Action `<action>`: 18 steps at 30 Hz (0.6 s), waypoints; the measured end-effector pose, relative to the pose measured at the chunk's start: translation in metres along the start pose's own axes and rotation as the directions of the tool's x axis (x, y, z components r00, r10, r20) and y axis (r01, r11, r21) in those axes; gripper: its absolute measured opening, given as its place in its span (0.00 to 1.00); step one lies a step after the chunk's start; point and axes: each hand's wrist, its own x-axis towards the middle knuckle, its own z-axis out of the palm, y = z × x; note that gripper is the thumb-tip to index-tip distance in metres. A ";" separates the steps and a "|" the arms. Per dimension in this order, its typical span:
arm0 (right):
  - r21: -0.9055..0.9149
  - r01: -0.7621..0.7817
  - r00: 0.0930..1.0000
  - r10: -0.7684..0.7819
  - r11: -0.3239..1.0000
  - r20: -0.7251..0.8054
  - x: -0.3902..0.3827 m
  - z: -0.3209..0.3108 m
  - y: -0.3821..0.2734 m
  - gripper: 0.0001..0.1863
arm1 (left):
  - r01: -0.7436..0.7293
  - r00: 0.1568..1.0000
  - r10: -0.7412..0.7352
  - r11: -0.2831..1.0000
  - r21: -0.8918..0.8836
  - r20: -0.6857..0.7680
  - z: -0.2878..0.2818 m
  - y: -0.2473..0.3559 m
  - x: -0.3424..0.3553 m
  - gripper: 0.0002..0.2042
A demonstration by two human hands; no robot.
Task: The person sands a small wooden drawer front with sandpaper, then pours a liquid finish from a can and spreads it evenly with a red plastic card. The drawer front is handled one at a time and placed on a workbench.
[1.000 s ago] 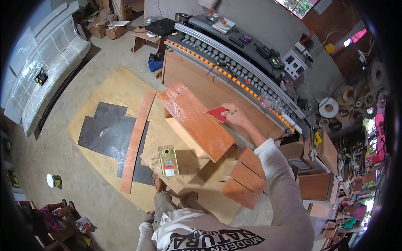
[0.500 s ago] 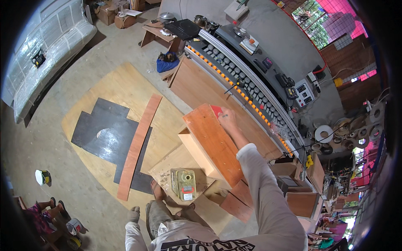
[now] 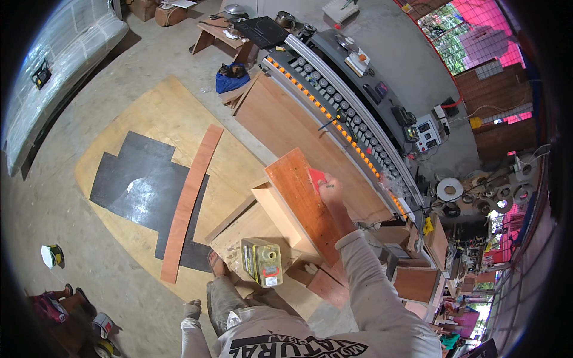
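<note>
My right hand (image 3: 332, 192) is closed around a flat red spreader (image 3: 316, 178), which touches the face of a reddish-brown wooden board (image 3: 298, 191). The board rests at a slant on a pale open wooden box frame (image 3: 286, 218). Low on the left, my left hand (image 3: 192, 309) hangs beside my knee, away from the work; its fingers are too small to make out. A square yellowish container (image 3: 262, 262) with a round opening and a red-and-white label stands in front of my legs.
On a large plywood sheet (image 3: 173, 101) lie a dark cut panel (image 3: 140, 179) and a long reddish strip (image 3: 191, 203). A long bench (image 3: 334, 101) with rollers and orange pieces runs along the right. Brown offcuts (image 3: 328, 286) lie near my right leg.
My right hand and the red spreader have moved down along the board, toward me. The view has shifted slightly, so the surroundings sit a little further left.
</note>
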 end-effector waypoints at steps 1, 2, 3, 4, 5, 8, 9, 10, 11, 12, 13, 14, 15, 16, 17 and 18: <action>-0.012 0.079 0.997 -0.079 0.997 0.003 0.006 -0.002 0.004 0.12 | -0.057 0.998 0.058 0.996 -0.068 0.015 0.001 -0.001 0.001 0.19; -0.053 0.119 0.993 -0.118 0.991 0.028 0.012 -0.004 0.008 0.12 | -0.032 0.999 0.034 0.995 -0.098 0.025 0.002 -0.003 0.000 0.18; -0.005 0.321 0.947 -0.321 0.947 0.010 0.020 -0.006 0.013 0.12 | 0.070 0.997 -0.068 0.993 -0.095 0.023 0.002 -0.004 0.001 0.18; 0.017 0.474 0.880 -0.475 0.880 0.011 0.028 -0.009 0.017 0.13 | 0.003 1.000 -0.002 0.987 -0.162 0.005 0.002 -0.005 0.001 0.18; 0.048 0.588 0.809 -0.588 0.807 -0.012 0.035 -0.011 0.021 0.13 | -0.112 0.993 0.115 0.972 -0.207 0.001 0.001 -0.004 0.002 0.19; -0.306 0.706 0.675 -0.737 0.639 0.019 0.048 -0.022 0.028 0.17 | -0.120 0.993 0.115 0.974 -0.190 -0.037 -0.003 0.003 0.003 0.19; -0.216 0.669 0.738 -0.669 0.711 0.085 0.051 -0.026 0.028 0.18 | -0.192 0.981 0.195 0.941 -0.278 -0.019 -0.005 0.008 0.004 0.18; -0.033 0.560 0.811 -0.540 0.828 0.223 0.052 -0.030 0.028 0.19 | -0.180 0.981 0.193 0.924 -0.338 0.007 -0.007 0.015 0.005 0.18; 0.082 0.360 0.843 -0.362 0.929 0.398 0.053 -0.034 0.026 0.21 | -0.098 0.993 0.116 0.922 -0.374 0.026 -0.009 0.020 0.004 0.17; 0.132 0.444 0.782 -0.455 0.886 0.425 0.052 -0.037 0.024 0.21 | -0.141 0.990 0.140 0.947 -0.290 -0.024 -0.009 0.025 0.002 0.17; 0.143 0.490 0.731 -0.495 0.860 0.470 0.052 -0.040 0.022 0.21 | -0.231 0.972 0.234 0.921 -0.315 -0.030 -0.012 0.031 0.002 0.17; 0.146 0.516 0.697 -0.513 0.844 0.501 0.051 -0.044 0.020 0.22 | -0.250 0.967 0.253 0.914 -0.320 -0.032 -0.013 0.035 0.000 0.17; 0.104 0.587 0.665 -0.552 0.803 0.502 0.050 -0.046 0.018 0.22 | -0.201 0.979 0.203 0.924 -0.324 -0.030 -0.014 0.037 -0.001 0.18; 0.051 0.637 0.653 -0.574 0.769 0.494 0.049 -0.049 0.016 0.22 | -0.234 0.972 0.227 0.925 -0.300 -0.057 -0.014 0.038 -0.003 0.18; 0.021 0.700 0.609 -0.613 0.713 0.503 0.048 -0.052 0.016 0.22 | -0.306 0.952 0.298 0.899 -0.314 -0.073 -0.013 0.038 -0.004 0.18; 0.056 0.635 0.657 -0.577 0.771 0.486 0.047 -0.053 0.016 0.23 | -0.313 0.949 0.302 0.894 -0.321 -0.086 -0.012 0.036 -0.006 0.19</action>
